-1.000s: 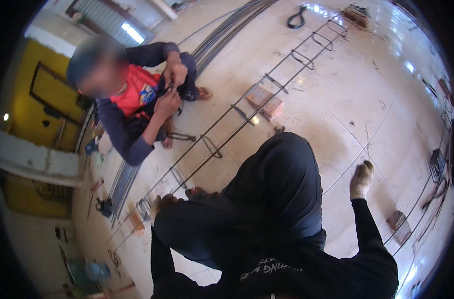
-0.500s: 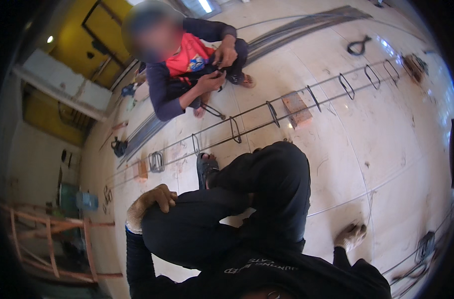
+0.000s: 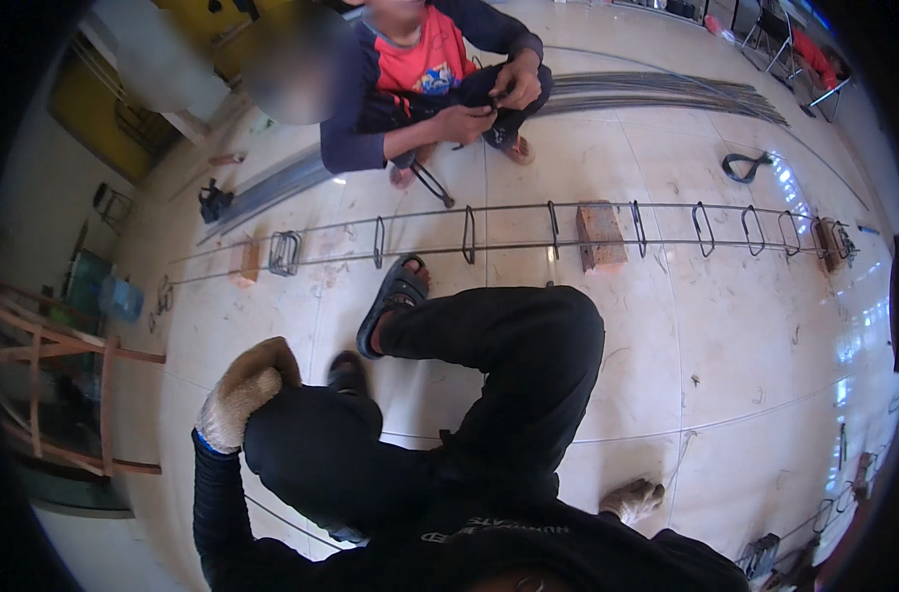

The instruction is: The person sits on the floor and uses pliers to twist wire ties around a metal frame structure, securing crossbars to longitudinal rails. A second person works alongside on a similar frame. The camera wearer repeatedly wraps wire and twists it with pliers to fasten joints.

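My left hand (image 3: pixel 242 393), in a cream and tan work glove, is draped over my bent left knee (image 3: pixel 306 444). Its fingers lie against the black trouser cloth and hold nothing. Low on the right, my gloved right hand (image 3: pixel 632 500) is down by the tiled floor beside my hip. Its fingers look curled, and whatever may be inside them is hidden. Ahead of my sandalled foot (image 3: pixel 398 296) runs a long frame of two steel bars (image 3: pixel 519 245) with wire stirrups (image 3: pixel 468 235) spaced along it. Several stirrups (image 3: pixel 285 254) are bunched near its left end.
Bricks (image 3: pixel 600 237) prop up the frame. Across it squats a co-worker (image 3: pixel 425 84), both hands (image 3: pixel 494 104) together at a small dark item. Behind lie bundled steel bars (image 3: pixel 657 91) and a dark coil (image 3: pixel 744 168). A wooden frame (image 3: pixel 74 395) stands left; more stirrups (image 3: pixel 760 555) lie lower right.
My view has turned, so the steel frame now runs nearly level. My left knee, with the hand on it, has swung outward to the left. Both my feet now show.
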